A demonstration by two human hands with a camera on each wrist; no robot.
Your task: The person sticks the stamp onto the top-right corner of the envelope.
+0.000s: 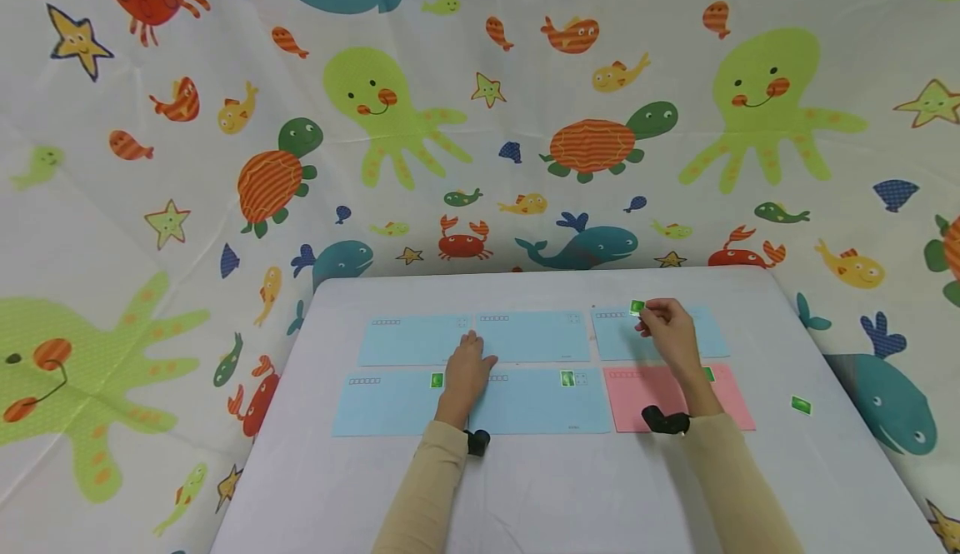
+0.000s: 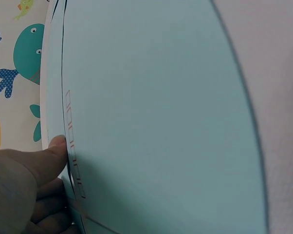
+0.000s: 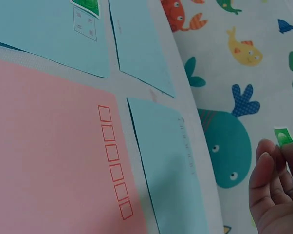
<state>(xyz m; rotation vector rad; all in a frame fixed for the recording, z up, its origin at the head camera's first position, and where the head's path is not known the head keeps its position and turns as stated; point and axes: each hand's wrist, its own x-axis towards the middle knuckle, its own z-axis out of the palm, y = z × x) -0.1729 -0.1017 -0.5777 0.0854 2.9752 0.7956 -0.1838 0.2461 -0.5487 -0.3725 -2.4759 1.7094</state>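
Saw nearest two beige fabric sleeves (image 1: 423, 487) with small black wrist-worn devices (image 1: 663, 421), over a white cloth-covered table (image 1: 547, 504). Beyond, in the near row, noted a blue rectangular paper envelope at left (image 1: 382, 408) with a small green rectangular stamp (image 1: 437, 380) at the far right corner, a blue rectangular paper envelope in the middle (image 1: 532, 411) with a similar stamp (image 1: 567, 378), and a pink rectangular paper envelope at right (image 1: 630, 396) with a third green stamp (image 1: 707, 374) just beside the right wrist. Well apart to the right, noted one loose green stamp (image 1: 801, 405) on the table.

Found the left hand (image 1: 465, 375) resting between the two near blue envelopes, with fingers extended to the far row, thumb apart from them, and nothing visibly gripped.

Farther on, noted two blue envelopes at far left (image 1: 412, 346) and far middle (image 1: 540, 339), with printed corner boxes but no stamps. Found the right hand (image 1: 675, 341) above the blue envelope at far right (image 1: 615, 341), with thumb and fingers pinched on a small green stamp (image 1: 637, 307), left of the far right corner. Could not make out any printed box there.

Judged the step in hand as bringing this stamp to the far right envelope. Judged as needed next: a shift right to the corner, a square alignment, then lowering and a fingertip press. Judged as likeliest faults: a crooked landing or sticking to the fingers.

Saw farthest a white cloth with printed sea creatures (image 1: 517, 62).
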